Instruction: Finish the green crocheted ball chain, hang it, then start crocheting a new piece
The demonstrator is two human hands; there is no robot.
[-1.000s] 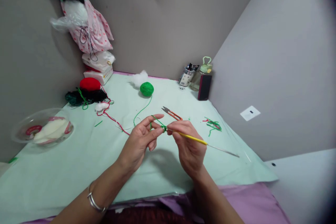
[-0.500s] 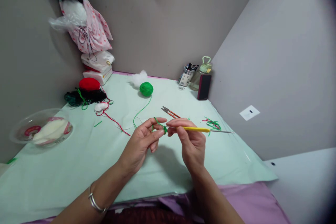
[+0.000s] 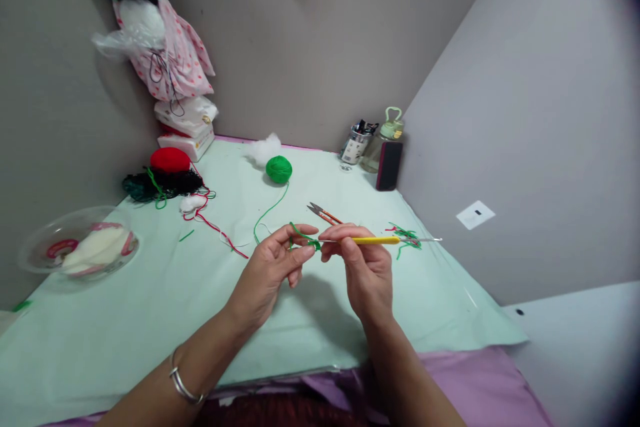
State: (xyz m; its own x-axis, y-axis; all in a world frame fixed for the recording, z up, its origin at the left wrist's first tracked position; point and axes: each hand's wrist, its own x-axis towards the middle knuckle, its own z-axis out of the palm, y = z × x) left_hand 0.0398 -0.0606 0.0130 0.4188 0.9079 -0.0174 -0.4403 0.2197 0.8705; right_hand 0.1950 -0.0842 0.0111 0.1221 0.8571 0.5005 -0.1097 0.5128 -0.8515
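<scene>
Left hand (image 3: pixel 273 270) pinches a tiny green crochet piece (image 3: pixel 311 242) over the table middle, right hand (image 3: pixel 365 267) grips the yellow crochet hook (image 3: pixel 375 240) poking into it. Thread snips (image 3: pixel 325 213) sit just behind the hands, green yarn ball (image 3: pixel 279 169) farther back, yarn scraps (image 3: pixel 406 237) on the right, clear bowl (image 3: pixel 75 240) far left.

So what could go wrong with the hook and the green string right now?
The tiny green stitch is pinched only by the left hand's fingertips, so it might slip off the crochet hook in the right hand and come undone. The green yarn trails back to the ball, and a tug could roll it. The open snips lie close behind the hands and could poke a finger.
</scene>
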